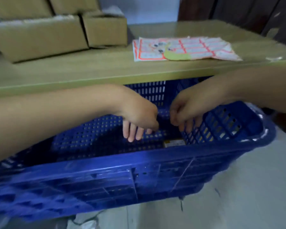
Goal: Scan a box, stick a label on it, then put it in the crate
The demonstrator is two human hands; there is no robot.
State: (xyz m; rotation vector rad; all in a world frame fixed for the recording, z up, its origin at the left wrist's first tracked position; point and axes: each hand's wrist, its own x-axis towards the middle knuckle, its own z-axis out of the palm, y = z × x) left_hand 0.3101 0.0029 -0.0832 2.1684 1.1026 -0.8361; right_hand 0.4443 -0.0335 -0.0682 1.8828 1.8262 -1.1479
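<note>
A large blue perforated plastic crate (139, 171) stands on the floor, half under the table's front edge. Both of my hands hang inside it, close together over its middle. My left hand (139, 118) points its fingers down, spread, with nothing in them. My right hand (186, 111) droops beside it near the crate's right wall, fingers loosely bent and holding nothing. Low in the crate, just under my hands, a small pale patch of a box (174, 143) shows behind the near wall; the rest of it is hidden. Red-bordered label sheets (185, 48) lie on the table.
The wooden table (89, 68) runs across the view above the crate. Several brown cardboard boxes (40, 38) are stacked at its back left. Grey floor (246, 187) lies to the right of the crate. The picture is motion-blurred.
</note>
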